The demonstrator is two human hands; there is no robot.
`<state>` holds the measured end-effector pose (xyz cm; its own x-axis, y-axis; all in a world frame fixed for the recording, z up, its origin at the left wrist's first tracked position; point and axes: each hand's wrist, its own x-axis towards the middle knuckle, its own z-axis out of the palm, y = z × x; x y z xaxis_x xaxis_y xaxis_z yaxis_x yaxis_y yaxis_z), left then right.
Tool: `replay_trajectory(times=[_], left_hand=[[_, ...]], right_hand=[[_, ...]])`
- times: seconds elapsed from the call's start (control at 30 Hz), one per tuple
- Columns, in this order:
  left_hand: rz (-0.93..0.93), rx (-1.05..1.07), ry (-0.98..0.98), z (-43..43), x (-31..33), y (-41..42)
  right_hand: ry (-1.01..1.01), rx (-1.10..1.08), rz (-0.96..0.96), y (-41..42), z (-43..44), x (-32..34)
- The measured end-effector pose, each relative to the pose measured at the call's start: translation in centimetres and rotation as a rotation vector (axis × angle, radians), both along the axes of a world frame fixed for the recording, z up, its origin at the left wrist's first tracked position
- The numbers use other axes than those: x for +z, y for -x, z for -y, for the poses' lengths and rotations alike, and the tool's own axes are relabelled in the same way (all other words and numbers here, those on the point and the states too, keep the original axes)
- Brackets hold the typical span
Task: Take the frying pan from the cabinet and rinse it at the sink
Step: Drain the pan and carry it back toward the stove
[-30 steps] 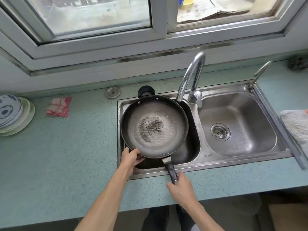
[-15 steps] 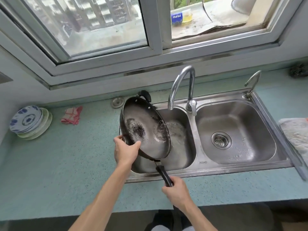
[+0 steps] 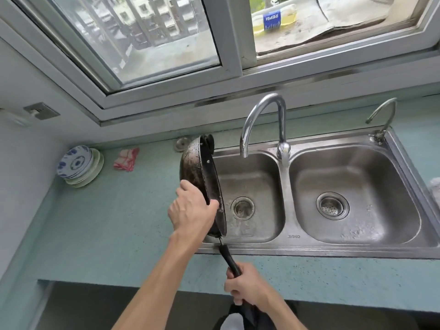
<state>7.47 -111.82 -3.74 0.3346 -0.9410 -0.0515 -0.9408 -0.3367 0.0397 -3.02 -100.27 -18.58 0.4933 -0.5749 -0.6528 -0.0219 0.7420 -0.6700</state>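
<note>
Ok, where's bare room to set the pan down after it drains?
Widest bare counter lies left of the sink, before the stack of plates and the red cloth. The right basin holds only its strainer. Crowded: the left basin, where the left hand and right hand tilt the pan.

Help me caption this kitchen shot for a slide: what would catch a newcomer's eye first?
The black round frying pan, tipped almost on edge over the left basin of the double stainless-steel sink, stands out first. The left hand grips its rim, while the right hand holds its black handle just in front of the sink. Behind, a curved chrome faucet arches under the window.
</note>
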Motion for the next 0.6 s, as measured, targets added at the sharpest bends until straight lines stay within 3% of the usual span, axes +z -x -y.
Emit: replay_trajectory(times=[0.33,0.6], left_hand=[[-0.192,0.161,0.008,-2.8,-0.7,-2.7],[-0.864,0.507,0.163,-7.6,-1.7,-9.1]], right_hand=[[0.124,0.089,-0.160,2.0,-1.0,0.9],[0.339,0.011,-0.287,0.2,-3.2,3.9]])
